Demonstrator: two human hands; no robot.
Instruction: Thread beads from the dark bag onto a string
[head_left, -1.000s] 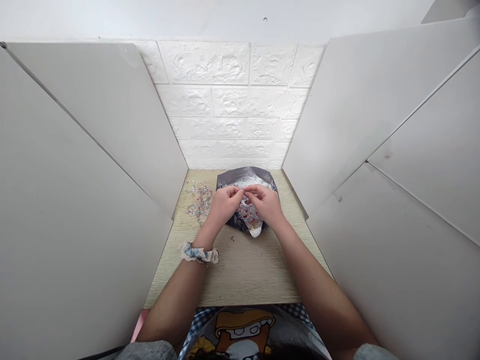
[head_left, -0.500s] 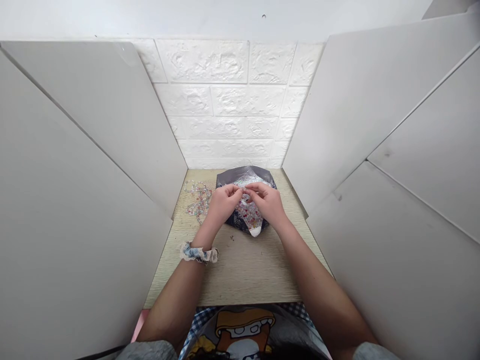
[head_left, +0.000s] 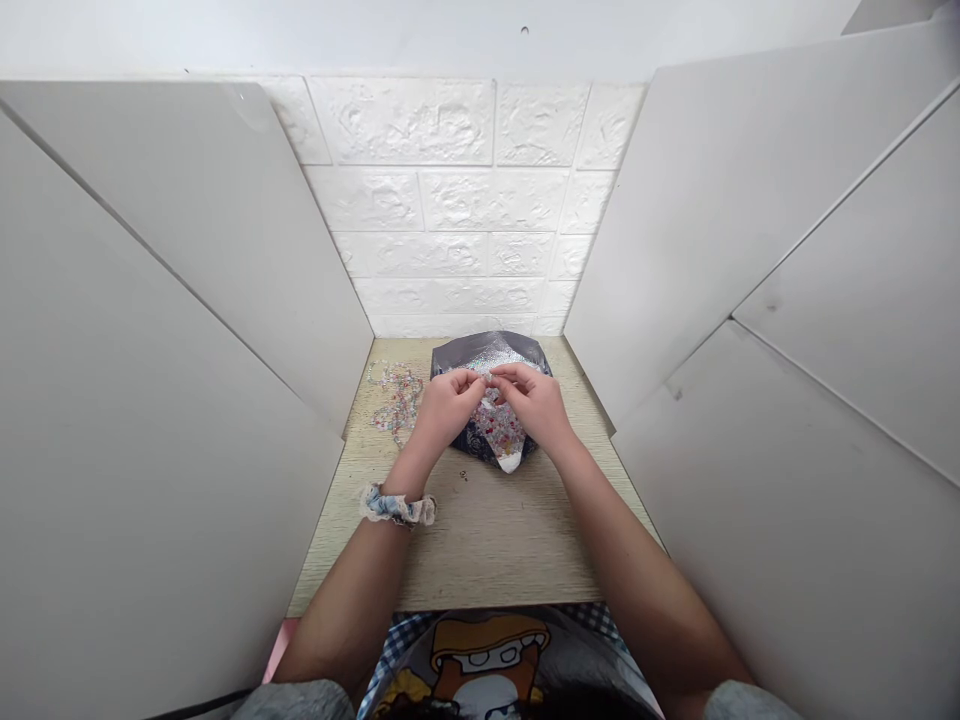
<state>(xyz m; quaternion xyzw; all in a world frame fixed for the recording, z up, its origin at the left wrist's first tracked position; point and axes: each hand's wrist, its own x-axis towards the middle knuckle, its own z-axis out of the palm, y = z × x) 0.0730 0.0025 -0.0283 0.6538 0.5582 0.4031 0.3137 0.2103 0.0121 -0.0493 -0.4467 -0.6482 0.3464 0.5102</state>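
My left hand (head_left: pixel 448 402) and my right hand (head_left: pixel 531 402) meet fingertip to fingertip over a dark bag with a silvery lining (head_left: pixel 491 347). Both are closed in a pinch, and what sits between the fingertips is too small to make out. Under them, a clear packet of red, pink and clear beads (head_left: pixel 504 430) with a white tip lies on the bag. Strings of colourful beads (head_left: pixel 397 400) are spread on the table just left of my left hand.
The wooden table (head_left: pixel 495 550) runs between grey-white panels on the left (head_left: pixel 187 400) and right (head_left: pixel 750 450), with a white brick-pattern wall (head_left: pixel 420 200) behind. Tiny dark bits (head_left: pixel 463 475) lie in front of the bag. A blue and white scrunchie (head_left: pixel 397 505) circles my left wrist.
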